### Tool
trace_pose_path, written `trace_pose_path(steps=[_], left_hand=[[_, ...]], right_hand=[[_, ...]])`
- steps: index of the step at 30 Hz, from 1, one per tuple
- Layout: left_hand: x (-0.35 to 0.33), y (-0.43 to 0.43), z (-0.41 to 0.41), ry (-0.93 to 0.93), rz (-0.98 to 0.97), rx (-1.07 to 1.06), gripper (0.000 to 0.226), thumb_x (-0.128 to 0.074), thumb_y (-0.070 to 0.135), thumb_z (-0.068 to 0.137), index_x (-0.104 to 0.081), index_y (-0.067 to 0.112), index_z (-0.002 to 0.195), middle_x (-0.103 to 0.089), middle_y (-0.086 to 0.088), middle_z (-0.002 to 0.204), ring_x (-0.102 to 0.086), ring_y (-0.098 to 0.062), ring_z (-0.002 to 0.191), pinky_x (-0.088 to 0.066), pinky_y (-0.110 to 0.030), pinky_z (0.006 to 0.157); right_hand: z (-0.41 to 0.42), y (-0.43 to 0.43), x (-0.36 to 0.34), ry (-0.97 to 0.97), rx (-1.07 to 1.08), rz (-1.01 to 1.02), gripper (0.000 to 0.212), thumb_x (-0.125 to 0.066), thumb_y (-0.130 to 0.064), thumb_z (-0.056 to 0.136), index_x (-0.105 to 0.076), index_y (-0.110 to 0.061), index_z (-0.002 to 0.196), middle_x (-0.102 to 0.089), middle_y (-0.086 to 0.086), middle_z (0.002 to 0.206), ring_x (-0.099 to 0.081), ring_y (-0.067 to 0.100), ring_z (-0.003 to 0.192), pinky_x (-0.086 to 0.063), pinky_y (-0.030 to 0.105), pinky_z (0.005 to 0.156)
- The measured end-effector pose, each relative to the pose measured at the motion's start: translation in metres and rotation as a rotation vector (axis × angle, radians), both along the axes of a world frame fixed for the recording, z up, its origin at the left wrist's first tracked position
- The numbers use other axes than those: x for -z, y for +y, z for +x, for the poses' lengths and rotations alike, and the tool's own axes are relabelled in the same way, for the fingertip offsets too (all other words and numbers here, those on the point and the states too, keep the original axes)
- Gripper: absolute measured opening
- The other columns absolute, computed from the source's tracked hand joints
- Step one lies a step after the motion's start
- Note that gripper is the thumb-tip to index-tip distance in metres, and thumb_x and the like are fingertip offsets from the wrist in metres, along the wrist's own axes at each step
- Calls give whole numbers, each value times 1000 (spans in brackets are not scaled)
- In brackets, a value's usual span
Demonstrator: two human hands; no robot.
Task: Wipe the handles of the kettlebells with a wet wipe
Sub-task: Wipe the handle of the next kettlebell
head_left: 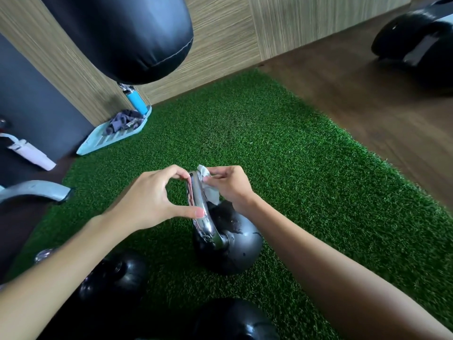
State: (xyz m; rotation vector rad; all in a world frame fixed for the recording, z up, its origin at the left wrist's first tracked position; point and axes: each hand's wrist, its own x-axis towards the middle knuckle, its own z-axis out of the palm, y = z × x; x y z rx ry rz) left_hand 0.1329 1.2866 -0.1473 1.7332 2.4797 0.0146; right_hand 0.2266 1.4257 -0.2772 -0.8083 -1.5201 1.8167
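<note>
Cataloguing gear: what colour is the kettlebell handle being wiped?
The handle is shiny chrome silver; head view.

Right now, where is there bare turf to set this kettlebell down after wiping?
Bare green artificial turf lies beyond the chrome-handled black kettlebell, between the pale blue plastic tray and the brown wooden floor, and also to its right. Crowded: near left, where two more black round kettlebells sit.

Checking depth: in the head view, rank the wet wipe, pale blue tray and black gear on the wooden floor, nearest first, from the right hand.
1. wet wipe, pinched in the right hand.
2. pale blue tray, back left.
3. black gear, far right.
</note>
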Motion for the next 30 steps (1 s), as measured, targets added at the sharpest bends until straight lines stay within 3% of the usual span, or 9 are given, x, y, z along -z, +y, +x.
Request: trace_pose_path(steps=[4,8,11,15,19,22,25,27,30], left_hand=[[-3,1,-2,-19,-25,8,95,-73,87,48,-52,42,129,-62,11,136,-65,-2,57,-53,-25,76],[-4,-1,-2,-69,-34,14,95,-78,81,47,-53,39,128,-72,-1,123,-75,-8,88,-37,-7,74],[-5,2,0,-69,-37,14,97,-80,79,45,-56,36,128,-71,-2,125,-72,5,77,-46,-22,85],[-10,5,5,-49,-54,3,98,-81,78,44,-57,35,129,-62,-1,140,-68,7,60,-52,-30,86],[-9,4,6,-40,-50,-4,100,-81,77,44,-55,35,131,-58,-1,145,-64,12,58,-54,-28,81],[-7,5,5,-65,-28,-26,97,-85,72,45,-57,34,130,-61,-3,141,-66,10,58,-51,-28,81],[-6,4,5,-64,-25,-24,98,-84,74,45,-56,35,130,-59,0,145,-69,0,56,-50,-22,72],[-5,2,7,-52,-22,-30,99,-83,75,46,-56,35,133,-59,-1,144,-67,2,55,-53,-26,78],[-6,-3,11,-49,-27,-68,100,-79,76,52,-54,35,139,-76,-1,112,-61,0,48,-52,-22,66]], right_hand=[[20,-9,-16,46,-29,51,22,-78,-14,85,-77,-19,107,-77,-11,77,-62,18,72,-56,48,79],[51,-27,-10,94,-127,102,21,-78,-16,85,-79,-23,105,-79,1,86,-59,25,70,-55,51,73],[62,-28,-14,81,-166,106,21,-78,-15,84,-78,-15,106,-79,4,87,-69,35,79,-54,59,89],[69,-29,-21,81,-170,119,18,-78,-13,85,-78,-12,102,-78,7,87,-72,38,82,-54,62,88],[97,-51,-3,81,-213,172,21,-79,-11,83,-79,-12,104,-78,2,86,-70,21,68,-59,35,70],[114,-66,13,47,-191,238,19,-81,-10,82,-80,-10,100,-77,-6,85,-60,-7,55,-42,6,57],[115,-66,15,-15,-162,339,20,-81,-13,82,-80,-11,102,-74,-10,88,-58,-13,56,-41,6,57],[111,-64,11,14,-152,338,21,-81,-14,83,-80,-13,104,-74,-11,86,-58,-12,56,-41,5,56],[109,-67,19,17,-125,358,22,-79,-15,84,-79,-13,106,-70,-17,80,-56,-14,53,-38,3,54]])
